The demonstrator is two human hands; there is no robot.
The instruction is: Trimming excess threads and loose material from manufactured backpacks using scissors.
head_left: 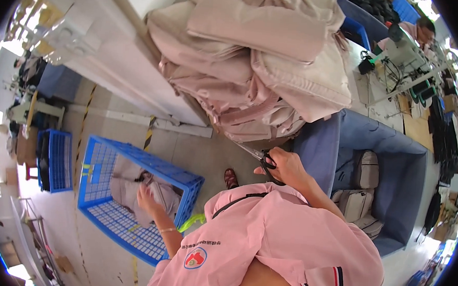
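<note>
Fingers of the right hand curl through the loops of black-handled scissors, which point up and left beneath a mound of dusty-pink backpacks; whether the tips touch the cloth cannot be told. The left hand reaches into a blue plastic mesh crate, its fingers bent over crumpled pale mauve-grey fabric lying inside; whether they grasp it or merely rest there cannot be made out.

Good practice here, by the look of it, calls for blades shut and turned away from the mound while the left hand works, and a broad hold on the cloth, lifted clear of the mesh so that nothing snags. At right, a blue-grey tub holds finished-looking grey bags; beyond, a co-worker sits near a sewing machine.
</note>
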